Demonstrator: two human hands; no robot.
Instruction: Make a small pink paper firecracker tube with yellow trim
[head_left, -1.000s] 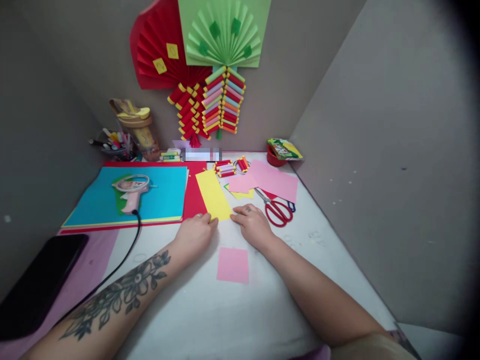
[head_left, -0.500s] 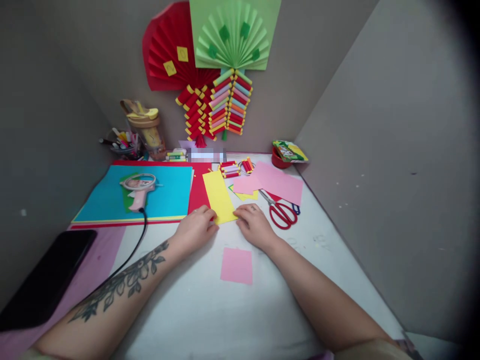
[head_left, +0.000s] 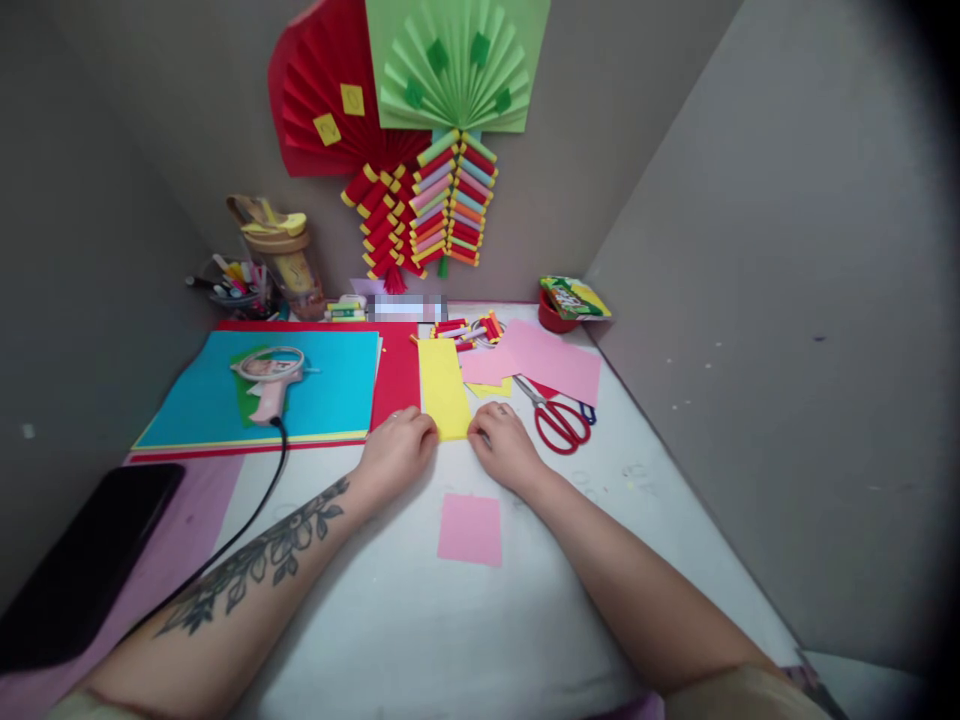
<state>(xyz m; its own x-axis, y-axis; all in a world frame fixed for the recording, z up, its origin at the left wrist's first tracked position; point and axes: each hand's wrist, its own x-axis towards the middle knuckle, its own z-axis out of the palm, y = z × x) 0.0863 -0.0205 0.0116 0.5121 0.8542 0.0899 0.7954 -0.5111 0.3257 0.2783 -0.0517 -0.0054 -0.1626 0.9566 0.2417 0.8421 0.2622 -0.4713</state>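
A strip of yellow paper [head_left: 444, 385] lies on the white table between my hands, its long sides running away from me. My left hand [head_left: 403, 445] pinches its near left corner, fingers curled. At the near right corner my right hand [head_left: 506, 445] holds the strip in the same way, thumb and fingers drawn together. The strip's near edge looks slightly turned up or folded. Closer to me rests a small pink paper square [head_left: 470, 529], touched by neither hand. Red-handled scissors [head_left: 559, 420] lie just right of my right hand.
Blue paper sheets [head_left: 337, 385] at left carry a pink glue gun [head_left: 271, 395] with a black cord. A dark phone-like slab [head_left: 90, 560] lies at the left edge. Pink paper [head_left: 559, 360], small paper rolls [head_left: 469, 330] and a red bowl [head_left: 556, 315] sit toward the back right.
The yellow strip has turned from slanting to nearly straight away from me, nudging against the small paper rolls behind it. Both hands still grip its near corners. The camera view has shifted slightly.
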